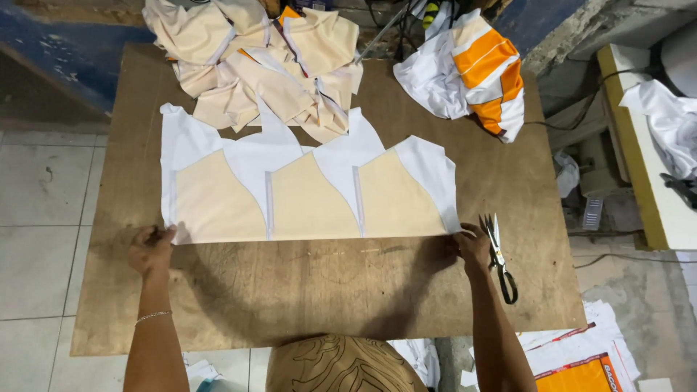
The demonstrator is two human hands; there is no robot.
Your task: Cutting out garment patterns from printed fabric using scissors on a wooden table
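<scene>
Head view, looking straight down. Left hand (151,248) pinches the lower left corner of a sewn fabric strip (305,192), thumb on top, fingers curled under the edge. Right hand (473,245) presses the lower right corner; its fingertips are hidden under the knuckles, so whether it grips or only pins the cloth I cannot tell. The strip lies flat across the middle of the board, stretched between the two hands: three cream panels with pointed tops, set between white pieces, straight hem toward the person.

Scissors (498,255) lie just beside the right hand, black handles toward the person, blades pointing away. A thin bracelet (152,316) on the left wrist.

Hard to read: a heap of cream cut pieces (261,62) at the far edge, tangled, count unclear, cut off by the frame top. An orange-and-white bundle (472,72) at the far right corner, folds hiding its shape. The person's patterned garment covers the board's near edge.

Surface: bare brown plywood board (305,290), scuffed. Pale tiled floor (40,218) to the left. On the right, white cloth (664,120) on a side bench, partly out of frame.
</scene>
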